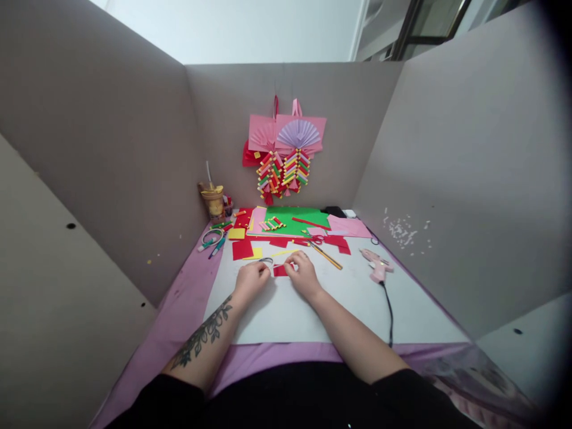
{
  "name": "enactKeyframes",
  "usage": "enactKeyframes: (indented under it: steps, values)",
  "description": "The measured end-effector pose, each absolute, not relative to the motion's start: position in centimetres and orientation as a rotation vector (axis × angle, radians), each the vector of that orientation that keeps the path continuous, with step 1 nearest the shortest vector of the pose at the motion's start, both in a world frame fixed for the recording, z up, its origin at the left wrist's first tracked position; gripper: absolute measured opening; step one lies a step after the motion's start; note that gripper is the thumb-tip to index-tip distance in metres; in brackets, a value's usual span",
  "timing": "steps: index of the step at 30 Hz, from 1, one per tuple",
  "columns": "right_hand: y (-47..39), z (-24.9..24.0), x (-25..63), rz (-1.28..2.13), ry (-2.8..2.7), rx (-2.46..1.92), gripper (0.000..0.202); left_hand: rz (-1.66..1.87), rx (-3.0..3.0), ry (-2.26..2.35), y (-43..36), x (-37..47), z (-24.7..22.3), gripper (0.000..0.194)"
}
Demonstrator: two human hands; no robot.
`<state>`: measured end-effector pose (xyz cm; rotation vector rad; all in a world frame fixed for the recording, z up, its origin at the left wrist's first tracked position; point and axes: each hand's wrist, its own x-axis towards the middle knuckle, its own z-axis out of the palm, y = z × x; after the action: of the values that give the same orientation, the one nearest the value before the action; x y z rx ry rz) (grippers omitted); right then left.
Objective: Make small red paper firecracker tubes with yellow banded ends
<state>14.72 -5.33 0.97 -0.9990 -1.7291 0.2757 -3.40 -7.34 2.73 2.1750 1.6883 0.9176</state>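
My left hand [252, 280] is closed near the middle of the white work surface [286, 322], its fingertips pinched at the left of a small red paper piece [280, 270]. My right hand [304, 274] is closed at the right edge of that piece, thumb and forefinger together. A thin pale strip runs between the fingertips above the red paper. What exactly each pinch holds is too small to make out. Just behind my left hand lies a dark, thin curved object [267, 260], perhaps scissors or a loop. A yellow strip [285, 253] lies beyond my fingers.
A pink glue gun [378, 267] with a black cord lies right. A yellow pencil-like stick [327, 256], red-handled scissors [317, 239], red sheets [242, 249] and a green sheet [290, 220] lie behind. Paper decorations [297, 170] hang on the back wall [344, 119]. Tape [211, 239] lies left.
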Motion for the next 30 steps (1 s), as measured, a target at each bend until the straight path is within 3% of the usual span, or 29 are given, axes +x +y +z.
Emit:
enactKeyframes:
  steps: [18, 25, 30]
  values:
    - [-5.6, 2.0, 14.2, 0.593, -1.551, -1.023, 0.008, 1.066, 2.046, 1.581, -6.6, -3.4, 2.6, 0.024]
    - [-3.9, 1.9, 17.4, 0.605, -1.344, -1.035, 0.014, 1.469, 1.829, 1.72, -6.2, -6.0, 3.6, 0.028]
    - [-2.3, 1.0, 19.5, 0.711, -1.327, -1.142, 0.015, 1.04, 2.07, 2.059, -7.1, -6.5, 3.9, 0.024]
